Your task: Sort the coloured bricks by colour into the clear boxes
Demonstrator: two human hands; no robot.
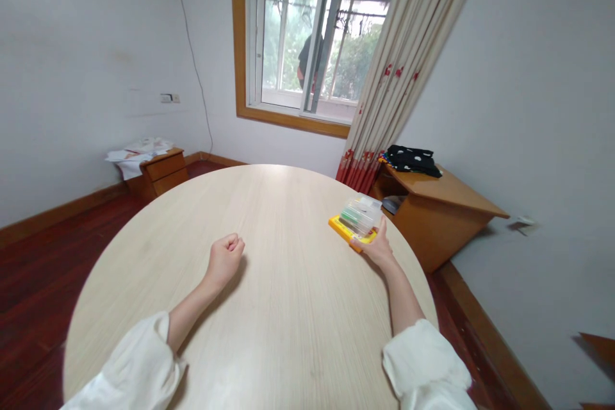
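My right hand [379, 248] grasps the yellow box [342, 229], clear plastic case [362, 213] on top, at the right side of the table [283, 307]. My left hand [225, 259], clenched, sits well apart, leftward. The box's long axis I cannot confirm.

Home room, red-patterned curtain [401, 64], small drawer cabinet [166, 173], seemingly folded clothes [413, 161]
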